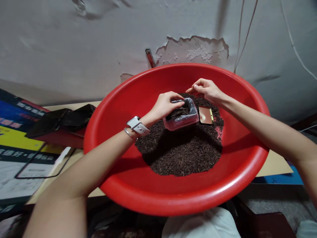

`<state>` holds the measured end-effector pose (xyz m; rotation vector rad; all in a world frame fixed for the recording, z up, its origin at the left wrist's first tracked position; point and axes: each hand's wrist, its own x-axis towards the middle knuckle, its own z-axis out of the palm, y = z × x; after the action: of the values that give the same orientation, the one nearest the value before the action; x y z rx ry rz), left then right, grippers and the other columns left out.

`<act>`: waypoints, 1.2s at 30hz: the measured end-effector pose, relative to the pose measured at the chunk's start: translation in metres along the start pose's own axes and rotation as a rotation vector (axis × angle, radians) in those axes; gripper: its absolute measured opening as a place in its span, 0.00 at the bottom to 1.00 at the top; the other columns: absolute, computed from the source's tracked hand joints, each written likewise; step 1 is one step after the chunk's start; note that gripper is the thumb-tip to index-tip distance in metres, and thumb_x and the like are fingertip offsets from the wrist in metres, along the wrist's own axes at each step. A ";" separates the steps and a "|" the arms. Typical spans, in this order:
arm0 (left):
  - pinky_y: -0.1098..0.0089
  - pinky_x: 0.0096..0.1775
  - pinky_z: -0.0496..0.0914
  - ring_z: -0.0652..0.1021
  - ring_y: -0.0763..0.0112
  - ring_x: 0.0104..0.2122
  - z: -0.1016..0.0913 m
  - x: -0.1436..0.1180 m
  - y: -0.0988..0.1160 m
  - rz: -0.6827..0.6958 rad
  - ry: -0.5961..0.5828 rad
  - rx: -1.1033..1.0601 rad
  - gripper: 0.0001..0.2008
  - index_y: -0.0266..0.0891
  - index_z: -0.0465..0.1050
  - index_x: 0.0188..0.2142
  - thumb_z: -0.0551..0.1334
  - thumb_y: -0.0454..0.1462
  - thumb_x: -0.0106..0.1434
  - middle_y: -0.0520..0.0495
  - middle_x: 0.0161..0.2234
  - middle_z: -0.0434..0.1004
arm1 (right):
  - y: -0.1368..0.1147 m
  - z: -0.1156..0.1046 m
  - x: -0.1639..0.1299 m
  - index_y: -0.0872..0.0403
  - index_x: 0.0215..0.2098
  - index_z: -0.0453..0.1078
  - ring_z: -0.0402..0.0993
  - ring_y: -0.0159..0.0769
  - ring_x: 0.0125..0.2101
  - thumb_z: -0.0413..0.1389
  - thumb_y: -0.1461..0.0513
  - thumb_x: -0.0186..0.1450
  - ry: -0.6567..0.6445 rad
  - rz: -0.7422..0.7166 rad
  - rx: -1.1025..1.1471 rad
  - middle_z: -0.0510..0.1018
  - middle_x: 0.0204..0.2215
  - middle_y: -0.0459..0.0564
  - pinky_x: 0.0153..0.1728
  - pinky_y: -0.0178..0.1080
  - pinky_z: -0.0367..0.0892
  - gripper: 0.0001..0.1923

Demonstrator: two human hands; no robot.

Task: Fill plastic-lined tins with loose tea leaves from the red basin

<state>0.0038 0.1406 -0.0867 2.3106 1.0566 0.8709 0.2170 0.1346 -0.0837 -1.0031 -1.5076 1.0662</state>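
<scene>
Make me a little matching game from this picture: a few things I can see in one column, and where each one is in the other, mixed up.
Things:
1. clear bag
2. wristwatch
3. dark leaves
4. gold-edged card

Places:
A. heaped in the bottom of the red basin
B. lying on the heap, beside the bag, below the right hand
C. strapped on the left wrist
D. held at its rim by the left hand

Pairs: 1-D, 2-C, 3-A, 4-B
</scene>
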 end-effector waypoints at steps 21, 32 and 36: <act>0.65 0.47 0.69 0.78 0.65 0.41 0.004 -0.004 0.013 -0.017 -0.021 -0.239 0.14 0.37 0.78 0.34 0.61 0.45 0.63 0.46 0.36 0.82 | -0.001 0.017 -0.010 0.56 0.29 0.71 0.70 0.30 0.28 0.69 0.56 0.52 -0.049 0.044 0.044 0.75 0.26 0.45 0.33 0.36 0.69 0.14; 0.65 0.42 0.71 0.78 0.66 0.39 0.011 -0.001 0.013 -0.194 0.008 -0.373 0.08 0.38 0.71 0.29 0.57 0.38 0.61 0.47 0.34 0.79 | 0.006 0.021 -0.007 0.52 0.31 0.59 0.71 0.32 0.35 0.62 0.66 0.53 0.016 0.016 0.073 0.71 0.30 0.43 0.41 0.41 0.69 0.15; 0.66 0.42 0.70 0.77 0.67 0.37 0.011 -0.002 0.012 -0.183 0.041 -0.326 0.08 0.38 0.70 0.26 0.57 0.38 0.59 0.48 0.31 0.78 | 0.015 0.012 0.002 0.52 0.30 0.56 0.71 0.32 0.36 0.59 0.67 0.56 0.109 0.058 0.091 0.69 0.29 0.44 0.41 0.42 0.69 0.13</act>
<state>0.0170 0.1300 -0.0876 1.9040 1.0377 0.9426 0.2059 0.1385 -0.0988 -1.0299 -1.3374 1.0937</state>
